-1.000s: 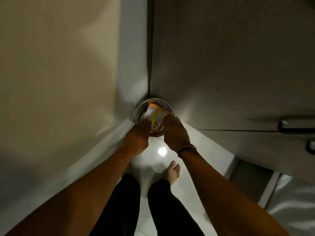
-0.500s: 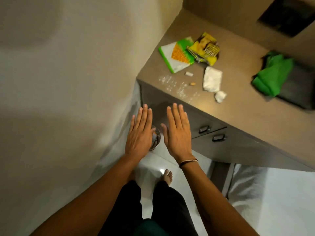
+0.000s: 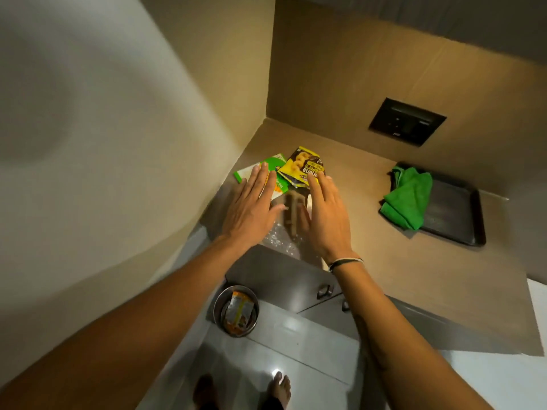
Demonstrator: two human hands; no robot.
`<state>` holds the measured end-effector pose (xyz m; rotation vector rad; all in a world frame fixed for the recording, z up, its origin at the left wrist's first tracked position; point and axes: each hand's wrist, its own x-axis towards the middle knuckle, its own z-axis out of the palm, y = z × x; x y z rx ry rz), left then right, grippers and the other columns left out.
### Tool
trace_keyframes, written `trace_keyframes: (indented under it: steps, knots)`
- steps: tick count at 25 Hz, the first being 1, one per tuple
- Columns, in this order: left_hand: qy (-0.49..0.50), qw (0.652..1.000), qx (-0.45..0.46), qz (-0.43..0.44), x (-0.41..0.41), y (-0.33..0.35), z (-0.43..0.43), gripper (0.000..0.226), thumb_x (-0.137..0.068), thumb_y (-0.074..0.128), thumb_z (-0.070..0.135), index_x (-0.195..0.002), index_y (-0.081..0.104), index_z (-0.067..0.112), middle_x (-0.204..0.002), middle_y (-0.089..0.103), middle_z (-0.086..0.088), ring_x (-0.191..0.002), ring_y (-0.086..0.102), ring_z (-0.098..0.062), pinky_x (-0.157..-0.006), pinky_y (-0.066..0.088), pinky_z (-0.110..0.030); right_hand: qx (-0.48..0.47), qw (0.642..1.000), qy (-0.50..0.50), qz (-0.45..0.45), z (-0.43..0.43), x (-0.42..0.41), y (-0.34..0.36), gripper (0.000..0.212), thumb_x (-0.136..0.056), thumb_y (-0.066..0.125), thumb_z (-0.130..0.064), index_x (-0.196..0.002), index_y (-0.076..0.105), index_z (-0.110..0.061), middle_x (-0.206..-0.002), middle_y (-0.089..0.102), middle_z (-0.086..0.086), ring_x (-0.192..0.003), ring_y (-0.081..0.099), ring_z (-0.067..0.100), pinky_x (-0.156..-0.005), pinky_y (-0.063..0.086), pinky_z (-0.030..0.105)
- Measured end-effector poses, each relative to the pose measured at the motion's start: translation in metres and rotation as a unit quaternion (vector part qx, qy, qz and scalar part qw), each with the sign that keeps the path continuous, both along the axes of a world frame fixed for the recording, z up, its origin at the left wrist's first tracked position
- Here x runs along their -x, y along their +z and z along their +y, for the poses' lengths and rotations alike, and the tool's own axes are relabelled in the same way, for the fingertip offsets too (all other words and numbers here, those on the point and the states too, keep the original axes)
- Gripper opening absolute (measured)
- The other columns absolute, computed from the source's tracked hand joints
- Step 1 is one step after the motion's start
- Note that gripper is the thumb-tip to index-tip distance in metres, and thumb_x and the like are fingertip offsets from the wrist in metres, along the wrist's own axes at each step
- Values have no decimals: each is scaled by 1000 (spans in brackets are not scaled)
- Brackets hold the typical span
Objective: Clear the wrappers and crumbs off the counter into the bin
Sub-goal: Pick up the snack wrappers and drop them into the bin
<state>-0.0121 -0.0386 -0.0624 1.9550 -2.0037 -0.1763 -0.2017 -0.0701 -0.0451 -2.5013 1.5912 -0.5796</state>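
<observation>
Both my hands hover flat over the left end of the brown counter (image 3: 370, 255), fingers spread, holding nothing. My left hand (image 3: 251, 208) covers part of a green and white wrapper (image 3: 276, 173). My right hand (image 3: 325, 214) reaches the lower edge of a yellow and brown snack wrapper (image 3: 302, 167). White crumbs (image 3: 276, 236) lie scattered between my wrists near the counter's front edge. The white tissues are hidden under my right hand. Down on the floor stands a round metal bin (image 3: 219, 309) with an orange wrapper (image 3: 238, 312) inside it.
A green cloth (image 3: 407, 199) lies on a dark tray (image 3: 455, 214) at the right of the counter. A black wall socket (image 3: 407, 121) sits above it. Drawers with handles (image 3: 324, 291) are below the counter. My bare feet (image 3: 279, 386) stand on the glossy floor.
My hands let go of the orange wrapper into the bin, rose from the bin with fingers spread and now hover over the wrappers on the counter. The view lifted from the floor to the counter.
</observation>
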Motion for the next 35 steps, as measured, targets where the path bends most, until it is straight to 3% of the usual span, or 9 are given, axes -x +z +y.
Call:
trace_keyframes:
  steps: [6,12,14,17,20,22,27,31,35]
  knots:
    - [38,987,-157,-22,0,-24,-108,89,-98,62,56,-163,28,6,-174,21,-20,-161,19,-35,-130,25,-50,-152,981,51,114,-120,-14,-3,65,-92,73,-24,-151,47,-11,-153,52,23,-137,52,45,-107,49,48]
    - [112,991,-63,-25,-10,-18,-118,24,-106,57,21,-120,70,8,-118,73,-22,-110,70,-43,-84,56,-48,-80,978,-19,190,-138,-30,-4,21,-100,61,-22,-118,68,-13,-114,73,24,-103,70,48,-84,58,49]
    - [148,988,4,31,-15,-5,-102,27,-108,55,17,-127,71,8,-119,76,-22,-109,72,-42,-81,56,-46,2,994,-23,107,-115,-27,3,27,-101,53,-19,-125,67,-19,-119,73,19,-100,72,46,-80,62,51]
    - [149,960,151,181,-17,7,-32,38,-106,57,7,-143,63,8,-148,65,-13,-132,65,-33,-110,53,-39,151,983,14,-108,-28,-21,-2,45,-104,39,-24,-138,68,-21,-143,68,7,-117,73,32,-87,62,41]
    - [184,927,219,244,-7,-7,84,41,-105,56,3,-146,61,8,-154,56,-2,-139,59,-23,-114,40,-15,119,966,105,-203,92,-24,-34,43,-112,35,-15,-146,62,-16,-156,57,8,-145,55,22,-117,49,35]
    - [223,920,194,256,1,-31,156,45,-104,52,4,-149,58,12,-155,53,3,-132,64,-24,-101,39,-3,95,963,166,-189,159,-29,-63,38,-108,51,-3,-142,65,-11,-153,59,9,-147,54,23,-120,47,38]
    - [310,920,-21,240,14,-131,263,43,-104,56,7,-146,62,9,-156,57,-9,-135,63,-32,-101,55,-38,-27,971,224,-74,226,-10,-156,45,-91,73,6,-134,72,-11,-144,67,9,-135,64,28,-108,58,43]
    - [314,899,-187,242,11,-247,280,47,-107,50,2,-154,51,5,-163,48,-14,-148,49,-34,-117,42,-45,-187,961,197,51,219,-3,-260,64,-89,64,3,-149,58,-19,-147,65,10,-122,72,32,-94,63,39]
    - [263,909,-230,227,0,-384,255,54,-106,55,5,-158,45,14,-162,48,-20,-151,42,-43,-117,40,-68,-250,948,168,102,190,-18,-390,66,-93,63,4,-153,52,-20,-130,73,11,-98,76,33,-80,64,39]
